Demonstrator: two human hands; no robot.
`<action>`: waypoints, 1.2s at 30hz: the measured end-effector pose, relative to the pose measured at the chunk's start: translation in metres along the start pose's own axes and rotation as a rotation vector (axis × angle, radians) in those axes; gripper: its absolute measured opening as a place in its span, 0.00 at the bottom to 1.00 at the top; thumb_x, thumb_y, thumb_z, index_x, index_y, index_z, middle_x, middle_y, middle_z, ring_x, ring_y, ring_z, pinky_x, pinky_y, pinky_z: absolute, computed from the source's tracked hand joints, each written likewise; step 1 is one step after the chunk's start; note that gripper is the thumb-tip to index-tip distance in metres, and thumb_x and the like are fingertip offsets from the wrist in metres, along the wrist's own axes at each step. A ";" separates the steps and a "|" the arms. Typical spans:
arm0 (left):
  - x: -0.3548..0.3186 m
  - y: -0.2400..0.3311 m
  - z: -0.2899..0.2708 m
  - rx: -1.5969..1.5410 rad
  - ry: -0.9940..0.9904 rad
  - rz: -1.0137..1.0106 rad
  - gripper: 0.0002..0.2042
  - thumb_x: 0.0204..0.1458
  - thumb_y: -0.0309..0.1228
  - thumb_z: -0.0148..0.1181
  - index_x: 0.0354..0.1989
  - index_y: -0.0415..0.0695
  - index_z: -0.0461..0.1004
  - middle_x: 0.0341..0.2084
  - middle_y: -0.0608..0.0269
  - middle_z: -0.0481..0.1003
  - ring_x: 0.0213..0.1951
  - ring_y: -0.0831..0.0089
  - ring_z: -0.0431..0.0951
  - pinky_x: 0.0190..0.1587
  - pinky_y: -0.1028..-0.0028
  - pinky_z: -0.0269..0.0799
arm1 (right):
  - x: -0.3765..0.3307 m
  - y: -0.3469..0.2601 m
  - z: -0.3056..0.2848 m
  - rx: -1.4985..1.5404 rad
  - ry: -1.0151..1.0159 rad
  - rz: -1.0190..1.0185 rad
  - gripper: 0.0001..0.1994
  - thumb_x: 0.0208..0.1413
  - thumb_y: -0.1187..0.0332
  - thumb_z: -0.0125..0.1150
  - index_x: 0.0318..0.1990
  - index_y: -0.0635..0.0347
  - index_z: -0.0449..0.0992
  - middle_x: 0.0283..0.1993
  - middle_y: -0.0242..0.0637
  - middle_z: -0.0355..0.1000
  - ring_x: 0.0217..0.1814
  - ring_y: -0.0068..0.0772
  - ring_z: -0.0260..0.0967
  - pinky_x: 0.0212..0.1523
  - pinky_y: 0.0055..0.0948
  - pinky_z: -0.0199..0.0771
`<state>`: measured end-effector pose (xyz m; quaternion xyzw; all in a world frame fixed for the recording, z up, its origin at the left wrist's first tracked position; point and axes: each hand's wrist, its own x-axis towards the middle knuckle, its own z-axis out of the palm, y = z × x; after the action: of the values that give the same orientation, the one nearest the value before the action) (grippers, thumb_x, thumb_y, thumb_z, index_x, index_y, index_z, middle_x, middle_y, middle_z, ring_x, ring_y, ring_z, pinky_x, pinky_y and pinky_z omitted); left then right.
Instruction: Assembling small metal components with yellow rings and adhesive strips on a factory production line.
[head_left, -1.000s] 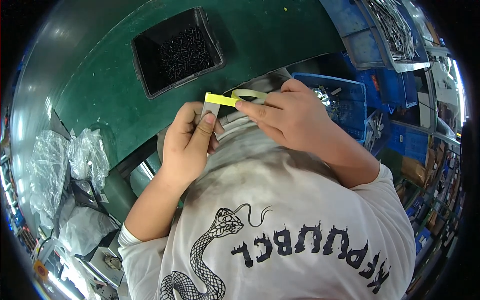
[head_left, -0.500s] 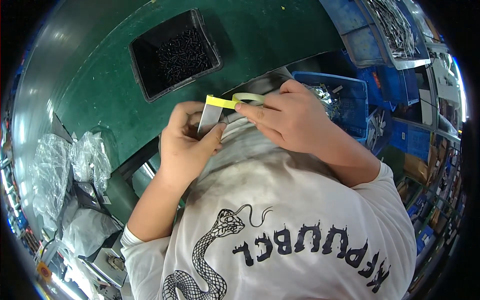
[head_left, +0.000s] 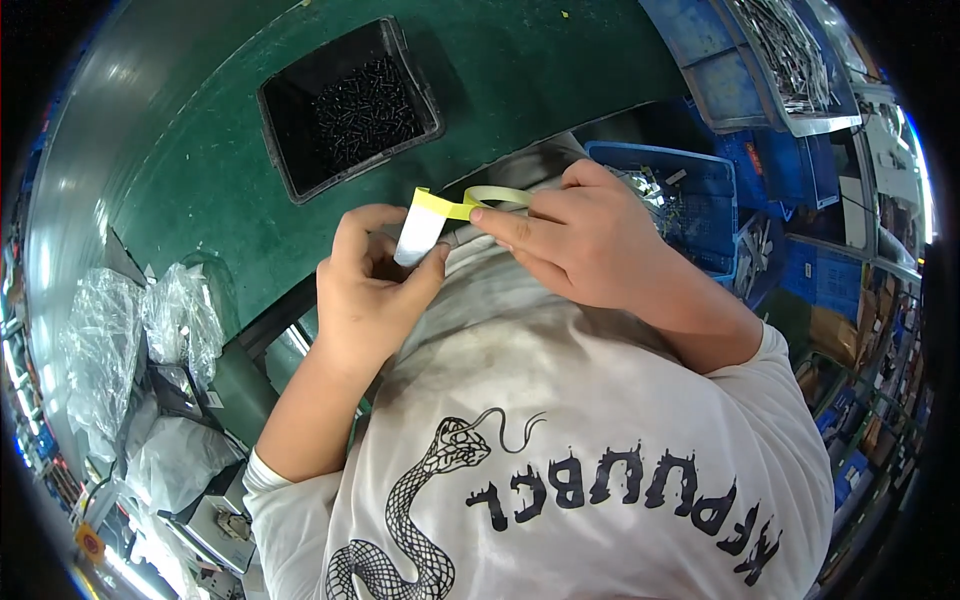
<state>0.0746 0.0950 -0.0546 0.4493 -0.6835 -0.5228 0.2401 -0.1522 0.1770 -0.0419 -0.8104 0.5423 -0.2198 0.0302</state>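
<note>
Fingers of the left hand (head_left: 365, 297) pinch a flat pale piece (head_left: 421, 236); right hand (head_left: 605, 238) grips yellow tape (head_left: 456, 210).
Left thumb and fingers part-curled, gap about the piece's width; right fingers closed on tape, index tip at the strip running onto the piece's far end, by the left fingertips. Black bin (head_left: 287, 112) beyond left fingers, blue crate (head_left: 720, 190) beyond right.

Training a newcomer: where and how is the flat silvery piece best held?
Probably pinch the flat silvery piece by its bare lower end, thumb opposing fingers, coming from the left with the left hand: yellow tape crosses its upper end and runs right to the right hand.
</note>
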 end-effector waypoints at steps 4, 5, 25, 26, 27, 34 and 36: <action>0.001 -0.013 0.000 0.107 0.017 0.268 0.14 0.50 0.23 0.69 0.43 0.38 0.73 0.25 0.59 0.80 0.23 0.81 0.76 0.26 0.80 0.71 | 0.003 -0.001 -0.002 0.005 0.001 -0.012 0.20 0.49 0.68 0.68 0.52 0.49 0.81 0.26 0.23 0.70 0.25 0.26 0.65 0.32 0.28 0.61; 0.002 -0.015 0.000 0.143 0.016 0.309 0.12 0.51 0.23 0.68 0.43 0.38 0.74 0.26 0.57 0.80 0.23 0.77 0.78 0.27 0.78 0.72 | 0.003 -0.002 -0.003 0.005 -0.006 -0.019 0.20 0.49 0.67 0.68 0.52 0.49 0.81 0.26 0.23 0.69 0.24 0.26 0.64 0.32 0.28 0.61; -0.002 -0.009 0.001 -0.329 -0.166 0.041 0.11 0.69 0.28 0.45 0.48 0.33 0.70 0.37 0.57 0.81 0.32 0.78 0.79 0.35 0.79 0.75 | 0.010 0.004 -0.011 0.009 0.008 -0.025 0.20 0.51 0.67 0.67 0.55 0.50 0.80 0.20 0.23 0.67 0.21 0.25 0.63 0.31 0.28 0.58; -0.003 -0.008 0.001 -0.336 -0.162 0.044 0.11 0.69 0.28 0.45 0.48 0.33 0.70 0.36 0.57 0.81 0.32 0.78 0.79 0.34 0.79 0.75 | 0.010 0.003 -0.011 0.014 -0.001 -0.019 0.20 0.51 0.67 0.67 0.55 0.50 0.80 0.20 0.23 0.67 0.21 0.25 0.63 0.31 0.28 0.58; -0.003 -0.008 0.001 -0.336 -0.163 0.044 0.11 0.69 0.28 0.45 0.48 0.33 0.70 0.36 0.57 0.81 0.32 0.78 0.79 0.34 0.79 0.75 | 0.010 0.003 -0.011 0.014 0.000 -0.018 0.20 0.51 0.67 0.67 0.55 0.50 0.80 0.20 0.23 0.67 0.21 0.25 0.63 0.31 0.28 0.58; -0.004 -0.008 0.002 -0.402 -0.165 0.069 0.10 0.69 0.28 0.45 0.48 0.34 0.70 0.35 0.57 0.80 0.31 0.78 0.77 0.33 0.79 0.73 | 0.010 0.004 -0.007 0.041 0.012 -0.012 0.20 0.52 0.68 0.66 0.55 0.50 0.79 0.21 0.22 0.68 0.21 0.25 0.64 0.31 0.27 0.59; -0.004 -0.012 0.002 -0.451 -0.156 0.055 0.10 0.69 0.28 0.46 0.48 0.34 0.70 0.33 0.58 0.80 0.30 0.79 0.76 0.32 0.79 0.72 | 0.009 0.004 -0.006 0.040 0.010 -0.017 0.20 0.52 0.67 0.66 0.55 0.49 0.79 0.21 0.22 0.68 0.22 0.24 0.64 0.32 0.27 0.59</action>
<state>0.0795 0.0986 -0.0660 0.3237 -0.5779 -0.6887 0.2949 -0.1553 0.1680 -0.0350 -0.8130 0.5312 -0.2347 0.0419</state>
